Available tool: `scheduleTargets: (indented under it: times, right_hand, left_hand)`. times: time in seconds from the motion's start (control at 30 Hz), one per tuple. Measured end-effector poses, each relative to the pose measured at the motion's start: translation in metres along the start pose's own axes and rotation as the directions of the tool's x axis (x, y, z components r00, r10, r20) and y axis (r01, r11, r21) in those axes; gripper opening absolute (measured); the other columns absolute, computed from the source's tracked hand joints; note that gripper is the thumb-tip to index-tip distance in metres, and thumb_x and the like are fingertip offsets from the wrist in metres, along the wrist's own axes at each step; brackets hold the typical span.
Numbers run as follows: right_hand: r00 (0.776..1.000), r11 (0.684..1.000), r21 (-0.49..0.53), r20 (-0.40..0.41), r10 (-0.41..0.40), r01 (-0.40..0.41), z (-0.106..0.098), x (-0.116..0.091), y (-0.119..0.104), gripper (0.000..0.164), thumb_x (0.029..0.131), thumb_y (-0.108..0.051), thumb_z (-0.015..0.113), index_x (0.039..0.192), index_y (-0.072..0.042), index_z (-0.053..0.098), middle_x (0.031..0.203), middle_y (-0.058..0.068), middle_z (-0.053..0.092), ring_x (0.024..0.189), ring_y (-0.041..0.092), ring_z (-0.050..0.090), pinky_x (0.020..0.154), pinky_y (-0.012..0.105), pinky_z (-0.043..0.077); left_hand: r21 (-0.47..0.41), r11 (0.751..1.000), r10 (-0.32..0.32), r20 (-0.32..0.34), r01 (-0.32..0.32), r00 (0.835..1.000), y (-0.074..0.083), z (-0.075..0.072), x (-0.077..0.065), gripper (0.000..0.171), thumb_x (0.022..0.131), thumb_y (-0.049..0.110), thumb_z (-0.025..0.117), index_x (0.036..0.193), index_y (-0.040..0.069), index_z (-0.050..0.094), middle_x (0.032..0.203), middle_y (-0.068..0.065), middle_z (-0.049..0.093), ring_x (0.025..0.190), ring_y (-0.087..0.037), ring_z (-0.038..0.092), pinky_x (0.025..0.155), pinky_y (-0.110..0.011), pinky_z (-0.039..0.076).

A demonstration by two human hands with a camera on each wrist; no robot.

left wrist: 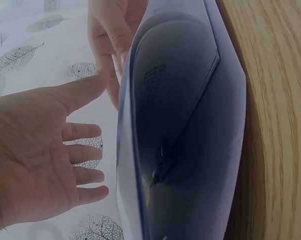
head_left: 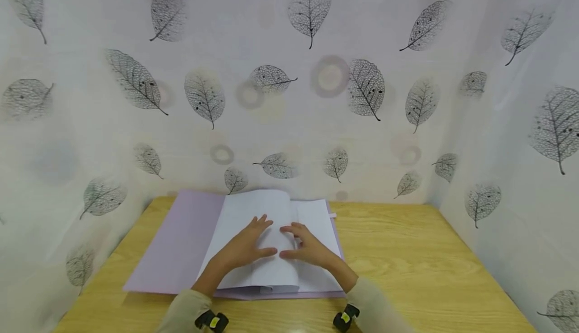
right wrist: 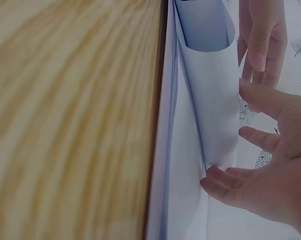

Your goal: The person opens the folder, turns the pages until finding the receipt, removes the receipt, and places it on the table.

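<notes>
A lavender folder (head_left: 176, 242) lies spread on the table with white sheets (head_left: 316, 247) on its right part. One stack of paper (head_left: 276, 272) curls over into a loose roll. Above the roll's left side, my left hand (head_left: 246, 245) has its fingers spread. My right hand (head_left: 309, 247) stands at the roll's right side, thumb toward the left thumb. In the right wrist view, its lower fingertips (right wrist: 218, 182) touch the sheets beside the curled paper (right wrist: 213, 100). Inside the fold, the left wrist view shows a dark metal clip (left wrist: 163, 160) and faint print.
The wooden table (head_left: 407, 262) extends to the right of the folder. A pale tab (head_left: 332, 215) sticks out from the folder's right edge. Leaf-patterned sheeting (head_left: 289, 122) covers the back and both sides. Black cameras (head_left: 211, 321) are strapped to both wrists.
</notes>
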State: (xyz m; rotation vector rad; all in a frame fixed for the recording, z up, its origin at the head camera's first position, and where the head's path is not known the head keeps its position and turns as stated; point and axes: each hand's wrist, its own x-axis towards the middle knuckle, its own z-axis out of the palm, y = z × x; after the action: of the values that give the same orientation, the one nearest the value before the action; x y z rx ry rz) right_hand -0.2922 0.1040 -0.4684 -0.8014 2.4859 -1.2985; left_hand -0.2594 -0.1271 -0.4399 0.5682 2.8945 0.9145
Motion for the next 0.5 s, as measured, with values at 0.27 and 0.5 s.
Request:
scheduleTargets:
  times: [0.27, 0.5]
  right_hand:
    - [1.0, 1.0, 0.01, 0.006, -0.009, 0.009, 0.0, 0.0015, -0.004, 0.067, 0.092, -0.028, 0.076, 0.15, -0.009, 0.049, 0.162, 0.03, 0.027, 0.138, 0.047, 0.046, 0.111, 0.064, 0.044]
    - [1.0, 0.997, 0.071, -0.009, -0.018, 0.018, -0.0041, 0.005, -0.0065, 0.07, 0.093, -0.026, 0.076, 0.154, -0.012, 0.044, 0.16, 0.019, 0.038, 0.137, 0.044, 0.049, 0.111, 0.062, 0.045]
  left_hand:
    - [0.013, 1.0, -0.004, 0.037, 0.004, 0.999, -0.0007, 0.0008, -0.0009, 0.087, 0.087, 0.044, 0.079, 0.154, 0.003, 0.041, 0.165, -0.022, 0.028, 0.154, -0.048, 0.021, 0.123, -0.064, 0.026]
    - [0.001, 0.999, -0.036, 0.063, 0.036, 0.997, -0.0082, -0.0013, -0.0018, 0.093, 0.087, 0.048, 0.078, 0.156, 0.001, 0.038, 0.164, -0.026, 0.028, 0.154, -0.049, 0.021, 0.123, -0.064, 0.027]
